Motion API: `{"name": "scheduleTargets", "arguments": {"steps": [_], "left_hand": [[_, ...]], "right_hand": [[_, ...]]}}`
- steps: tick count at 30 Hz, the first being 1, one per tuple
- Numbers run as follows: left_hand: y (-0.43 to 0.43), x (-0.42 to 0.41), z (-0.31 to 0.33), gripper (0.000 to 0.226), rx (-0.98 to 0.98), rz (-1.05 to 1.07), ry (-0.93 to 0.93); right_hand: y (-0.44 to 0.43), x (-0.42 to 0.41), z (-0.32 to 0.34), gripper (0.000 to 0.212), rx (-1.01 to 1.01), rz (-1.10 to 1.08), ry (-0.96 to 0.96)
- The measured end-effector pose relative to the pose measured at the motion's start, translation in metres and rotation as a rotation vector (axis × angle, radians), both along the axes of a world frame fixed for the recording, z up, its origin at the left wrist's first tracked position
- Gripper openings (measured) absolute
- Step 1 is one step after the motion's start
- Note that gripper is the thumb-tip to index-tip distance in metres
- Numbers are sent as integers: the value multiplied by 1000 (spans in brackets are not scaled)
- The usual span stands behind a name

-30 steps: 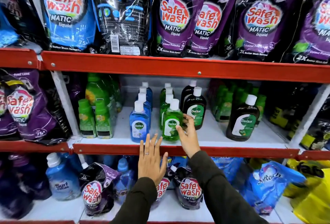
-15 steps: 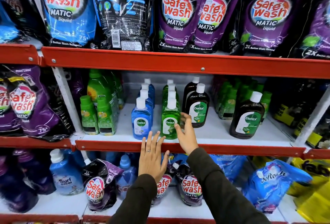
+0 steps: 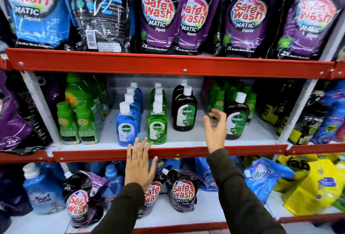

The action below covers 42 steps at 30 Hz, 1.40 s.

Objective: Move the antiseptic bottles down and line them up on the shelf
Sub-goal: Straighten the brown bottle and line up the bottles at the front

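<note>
- Centrally, on the white middle shelf (image 3: 186,140), the antiseptic bottles stand upright in rows running front to back, each with a white cap and a Dettol label.
- One row is clear blue, its front blue bottle (image 3: 126,127) standing at the shelf's front edge.
- Just beside it on the right runs a clear green row; the front green bottle (image 3: 157,125) stands level with the blue one.
- Next comes a dark brown row, and its front brown bottle (image 3: 185,111) sits further back than those two.
- A separate brown bottle (image 3: 236,117) stands alone to the right, well apart from the rows.
- The right hand (image 3: 214,131) is raised between the two brown bottles, fingers loosely curled and spread, gripping nothing; it looks slightly blurred.
- The left hand (image 3: 139,166) lies flat and spread over the red shelf rail (image 3: 93,154), fingertips reaching near the bases of the blue and green bottles, empty; a ring shows on one finger.
- Small green bottles (image 3: 77,121) crowd the shelf's left side.
- Purple detergent pouches (image 3: 158,13) fill the shelf above.
</note>
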<state>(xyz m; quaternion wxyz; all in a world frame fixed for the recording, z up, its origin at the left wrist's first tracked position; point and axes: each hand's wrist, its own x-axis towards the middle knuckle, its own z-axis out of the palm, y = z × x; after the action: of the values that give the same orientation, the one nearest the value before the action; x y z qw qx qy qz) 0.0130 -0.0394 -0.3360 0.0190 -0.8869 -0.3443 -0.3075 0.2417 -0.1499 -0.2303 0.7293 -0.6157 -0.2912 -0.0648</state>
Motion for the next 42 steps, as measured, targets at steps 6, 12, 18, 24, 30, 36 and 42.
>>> {"name": "scheduleTargets", "arguments": {"steps": [6, 12, 18, 24, 30, 36, 42], "left_hand": [[-3, 4, 0, 64, -14, 27, -23], [-3, 7, -2, 59, -13, 42, -41], [-4, 8, -1, 60, -5, 61, -31], [-5, 8, -1, 62, -12, 65, -23], [-5, 8, 1, 62, -22, 59, -35], [-5, 8, 0, 60, -30, 51, -28], [-1, 6, -3, 60, -27, 53, -13]], "right_hand": [[-43, 62, 6, 57, -64, -349, 32], [-58, 106, 2, 79, -183, -108, 153], [-68, 125, 5, 70, -160, 33, 186], [-71, 134, 10, 50, -147, 85, 197], [-58, 119, 13, 55, -162, 175, 172], [-27, 74, 21, 56, -180, 320, 135], [5, 36, 14, 59, -211, 386, 116]]}}
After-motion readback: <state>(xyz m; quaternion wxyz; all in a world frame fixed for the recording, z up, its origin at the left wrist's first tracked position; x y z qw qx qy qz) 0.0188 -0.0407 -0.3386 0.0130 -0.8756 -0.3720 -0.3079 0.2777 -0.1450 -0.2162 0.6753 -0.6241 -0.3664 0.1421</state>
